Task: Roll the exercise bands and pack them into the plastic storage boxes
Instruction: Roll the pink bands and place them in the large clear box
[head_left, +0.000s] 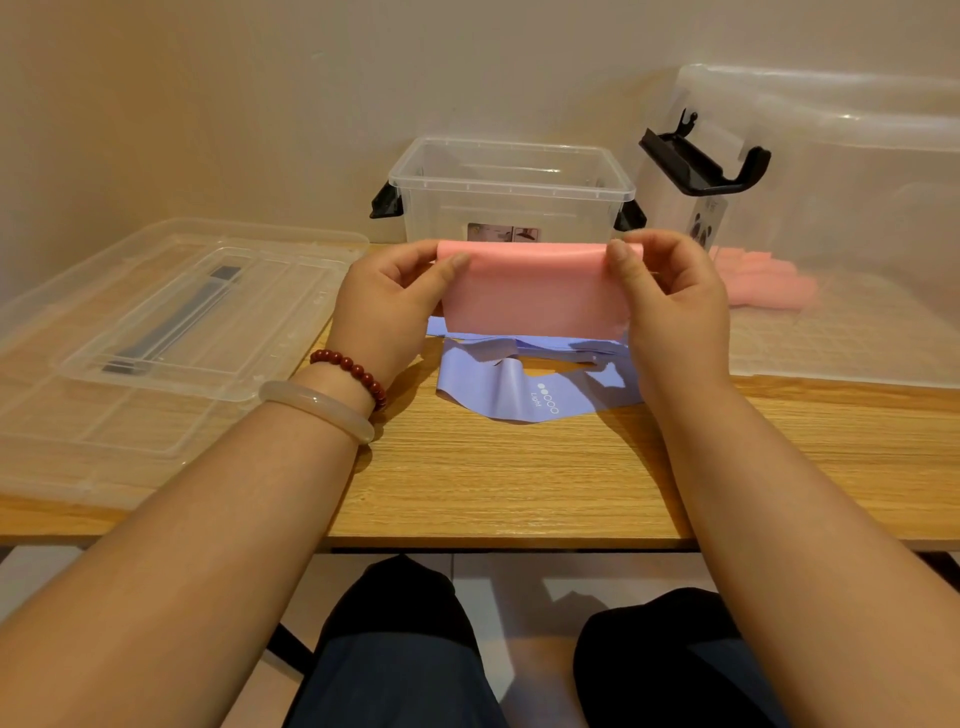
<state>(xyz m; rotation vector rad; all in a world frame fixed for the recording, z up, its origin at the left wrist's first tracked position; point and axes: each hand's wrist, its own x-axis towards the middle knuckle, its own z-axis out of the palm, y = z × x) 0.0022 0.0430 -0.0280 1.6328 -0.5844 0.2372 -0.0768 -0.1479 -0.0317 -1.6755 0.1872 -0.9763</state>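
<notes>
A pink exercise band (530, 291) hangs above the wooden table (493, 478), held up by its top edge. My left hand (387, 306) pinches its upper left corner and my right hand (670, 306) pinches its upper right corner. Beneath it a purple band (524, 387) printed "Light" lies crumpled on the table. A small clear storage box (511, 189) with black latches stands open right behind the pink band; I see nothing inside it. More pink band material (763, 280) shows through a large clear box at the right.
A clear lid (171, 332) with a dark handle lies flat on the table's left side. The large clear box (841, 218) with a black latch (701, 161) lies on its side at the right. The table's front edge is near my knees.
</notes>
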